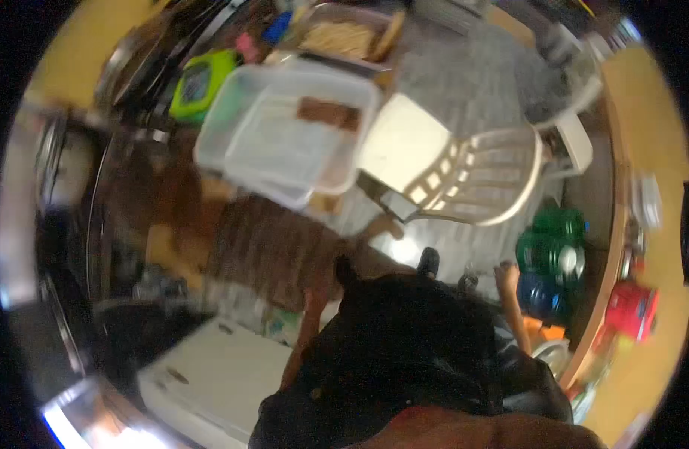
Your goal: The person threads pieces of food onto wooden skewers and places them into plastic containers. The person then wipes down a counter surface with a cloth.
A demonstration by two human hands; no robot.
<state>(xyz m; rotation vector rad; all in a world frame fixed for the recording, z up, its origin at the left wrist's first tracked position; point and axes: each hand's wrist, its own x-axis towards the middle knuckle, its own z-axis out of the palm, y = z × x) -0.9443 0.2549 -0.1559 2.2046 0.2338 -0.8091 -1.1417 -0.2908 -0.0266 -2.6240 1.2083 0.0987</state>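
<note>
My left hand [314, 295] hangs low near the edge of a dark brown surface [262, 243], blurred by motion, and its fingers cannot be made out. On the other side of my body, my right hand [507, 271] hangs beside several green jugs [552, 243]. It is small and blurred, so I cannot see whether anything is in it. Ahead of me, a large clear plastic tub [285, 142] stands on the table, with a brown block-like item [328, 112] showing in or through it.
A whitish wooden chair [408, 142] stands on the grey floor [464, 82]. Behind the tub is a container of pale pieces [337, 37], beside a lime-green case [202, 86]. A white cabinet [225, 374] is at lower left. A red package [630, 310] sits on the right counter [662, 135].
</note>
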